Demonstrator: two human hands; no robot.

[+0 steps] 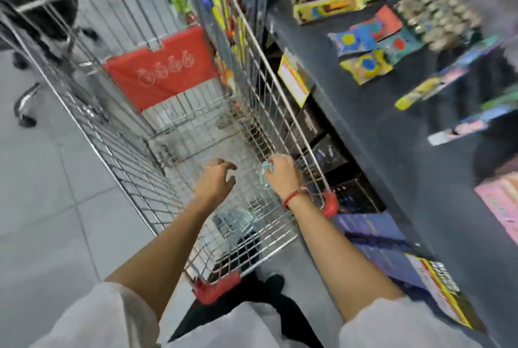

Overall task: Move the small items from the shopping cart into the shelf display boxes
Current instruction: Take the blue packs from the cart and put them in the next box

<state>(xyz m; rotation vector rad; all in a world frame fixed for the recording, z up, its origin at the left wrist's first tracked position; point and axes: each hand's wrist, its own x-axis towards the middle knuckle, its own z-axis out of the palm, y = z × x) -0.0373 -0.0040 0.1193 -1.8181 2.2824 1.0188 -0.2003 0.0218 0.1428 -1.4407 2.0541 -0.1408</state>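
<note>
White sleeves (106,316) fill the bottom edge, with both bare forearms reaching into the wire shopping cart (157,129). Small bluish packets (235,220) lie blurred on the cart floor at its near end, under the forearms. Above them, the right hand (283,173) is closed around one small light-blue item (265,172), close to the cart's right wall; a red bracelet (294,197) circles that wrist. Beside it, apart, the left hand (217,179) hovers over the basket with fingers spread and curled, holding nothing. Farther in, a red child-seat flap (161,70) hangs. Right of the cart runs a dark shelf (378,123) bearing colourful display boxes (330,2) and loose packets (364,47).
</note>
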